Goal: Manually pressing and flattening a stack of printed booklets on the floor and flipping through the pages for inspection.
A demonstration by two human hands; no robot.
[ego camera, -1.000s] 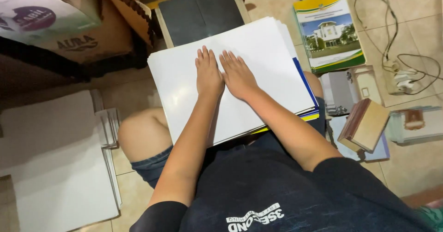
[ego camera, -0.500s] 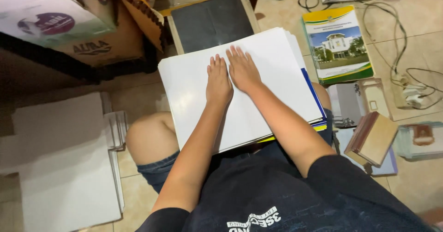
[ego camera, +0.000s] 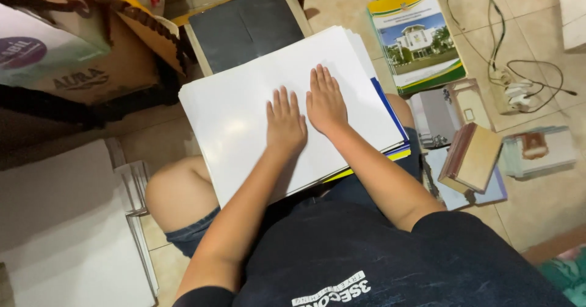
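A thick stack of white paper sheets rests on my lap, with blue and yellow covers showing at its right edge. My left hand lies flat on the top sheet, fingers together and pointing away from me. My right hand lies flat beside it, almost touching it. Neither hand grips anything. I sit on the tiled floor with my left knee bare below the stack.
A dark flat board lies beyond the stack. A cardboard box stands at the far left. White sheets lie on the floor to my left. A green-and-yellow booklet, small books, and cables with a plug lie to the right.
Both hands stay flat on the top sheet. The view has shifted slightly, so the stack and hands sit a little lower and more to the right.
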